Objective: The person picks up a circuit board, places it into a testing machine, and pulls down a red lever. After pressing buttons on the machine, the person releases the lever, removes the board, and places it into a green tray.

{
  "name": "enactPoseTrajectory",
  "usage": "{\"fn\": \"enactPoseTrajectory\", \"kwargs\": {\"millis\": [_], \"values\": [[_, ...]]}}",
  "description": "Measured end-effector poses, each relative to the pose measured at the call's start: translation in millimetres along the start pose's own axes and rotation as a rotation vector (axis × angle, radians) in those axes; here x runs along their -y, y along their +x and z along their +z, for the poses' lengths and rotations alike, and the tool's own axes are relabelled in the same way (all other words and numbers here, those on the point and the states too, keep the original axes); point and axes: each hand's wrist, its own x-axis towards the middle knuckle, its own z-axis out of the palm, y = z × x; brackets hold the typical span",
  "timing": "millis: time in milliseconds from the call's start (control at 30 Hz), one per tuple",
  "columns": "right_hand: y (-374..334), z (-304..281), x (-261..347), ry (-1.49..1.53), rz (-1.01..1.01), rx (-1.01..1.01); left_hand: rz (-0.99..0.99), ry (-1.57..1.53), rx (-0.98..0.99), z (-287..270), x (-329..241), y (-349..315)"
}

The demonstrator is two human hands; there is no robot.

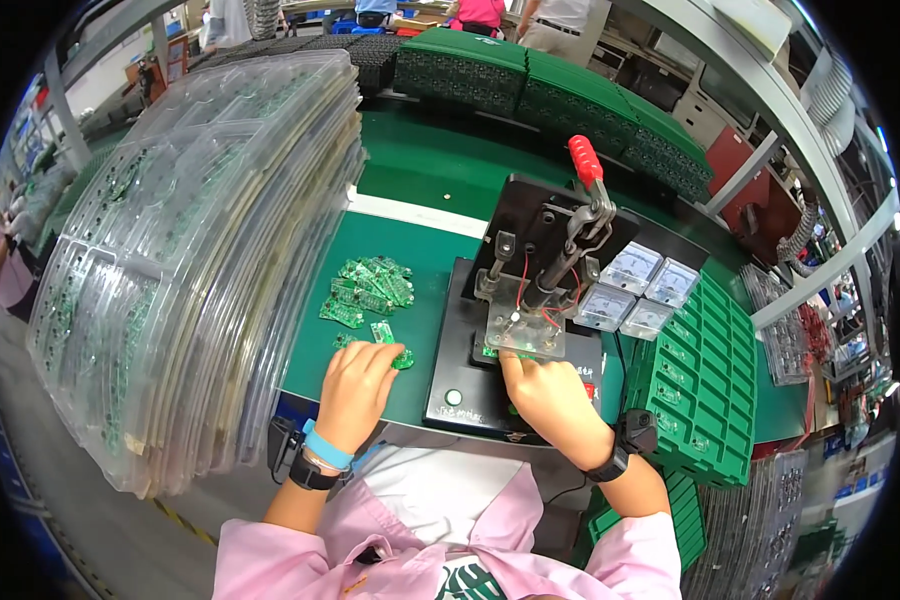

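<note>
Two hands at the lever-clamp fixture (540, 293), one on its near side, one to its left.
The right hand (550, 398) slants leftward from the fixture's near edge, fingertips hidden under its clear plate (542, 343); I cannot tell whether they grip anything. Left of the fixture, the left hand (360, 383) arches palm-down, fingers bent at a small green circuit board (404, 358), pinching or merely touching unclear. A board pile (375, 286) lies beyond that hand, also left of the fixture.

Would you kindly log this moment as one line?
left hand: at green circuit boards | right hand: at clear fixture plate | red handle: raised above plate
</note>
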Motion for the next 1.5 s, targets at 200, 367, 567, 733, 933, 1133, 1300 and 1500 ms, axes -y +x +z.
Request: {"fn": "enactPoseTrajectory", "kwargs": {"millis": [200,367,567,733,933,1133,1300,1500], "values": [[-2.5,2.0,1.2,-0.043,-0.038,-0.033,-0.021,-0.211,-0.132,-5.7,-20.4,12.0],[-2.0,4.1,-2.3,0.011,-0.026,-0.106,0.19,-0.245,-0.244,-1.8,-43.6,27.9],[-14.2,8.5,-0.5,-0.139,-0.015,-0.107,0.273,-0.177,-0.228,13.6,-55.5,39.5],[-71.6,-17.3,-12.7,0.196,0.047,-0.467,0.401,-0.143,-0.131,22.6,-63.5,47.9],[-214.8,-12.4,-95.3,-0.103,0.728,-0.585,0.4,-0.073,0.037,39.6,-75.7,46.2],[-300.8,3.9,-119.2,0.089,1.157,-0.567,0.358,-0.031,0.122,38.8,-92.3,33.7],[-300.6,3.1,-118.9,0.077,1.136,-0.403,0.345,0.007,0.138,41.5,-95.4,34.4],[-257.1,-20.0,-98.3,-0.107,0.998,-0.355,0.332,-0.119,0.263,29.7,-98.7,35.2]]}}
